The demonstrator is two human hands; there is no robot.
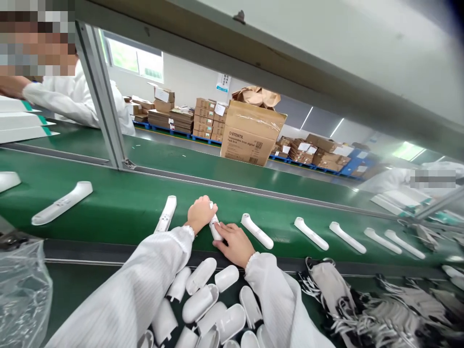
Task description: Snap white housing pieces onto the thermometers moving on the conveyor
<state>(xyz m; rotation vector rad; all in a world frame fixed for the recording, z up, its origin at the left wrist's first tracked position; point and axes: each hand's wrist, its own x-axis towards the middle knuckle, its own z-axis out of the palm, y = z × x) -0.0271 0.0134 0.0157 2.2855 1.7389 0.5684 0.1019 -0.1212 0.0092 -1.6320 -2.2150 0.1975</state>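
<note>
On the green belt, my left hand (pixel 200 214) is closed round the upper end of a white handheld device (pixel 214 227) with a curved head, partly hidden by the fingers. Thumb and fingers of my right hand (pixel 235 243) grip its lower end. Left of my hands lies a similar white device (pixel 166 215) showing small buttons; another (pixel 256 231) rests just to the right. Below my forearms, loose white rounded plastic covers (pixel 201 275) are heaped.
Several more white devices (pixel 311 234) are spaced along the belt (pixel 119 208). Grey bundles with cords (pixel 331 282) lie at lower right, a clear plastic bag (pixel 23 290) at lower left. A metal post (pixel 103 96) and overhead beam stand ahead. A co-worker's sleeve (pixel 61 104) shows at left.
</note>
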